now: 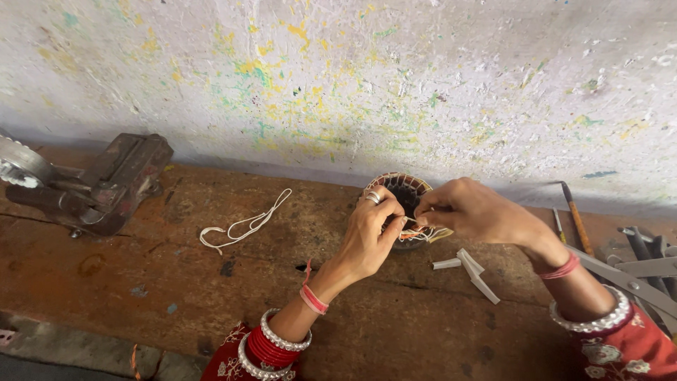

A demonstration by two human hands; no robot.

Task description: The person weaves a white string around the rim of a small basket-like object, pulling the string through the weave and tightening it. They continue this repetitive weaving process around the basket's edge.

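Fingertips of my right hand [462,209] pinch thin orange and white wires at the near rim of the round, dark wire-wound coil core [403,201]; my left hand [371,229] grips its side. I judge the winding finished and the lead tying unfinished. White sleeve strips [471,270] lie unused just right.

A worn brown wooden worktop [211,282] with stains and scratches carries everything. At the far left a rusty metal vise [106,183] stands on it. Near the middle lies a loop of white cord [243,224]. Right of the middle a round dark coil with wire windings [405,194] sits by the far edge. Just beside it, nearer and to the right, lie some short white strips [472,271]. At the right edge lie metal tools [645,264] and a brown-handled tool [572,215].
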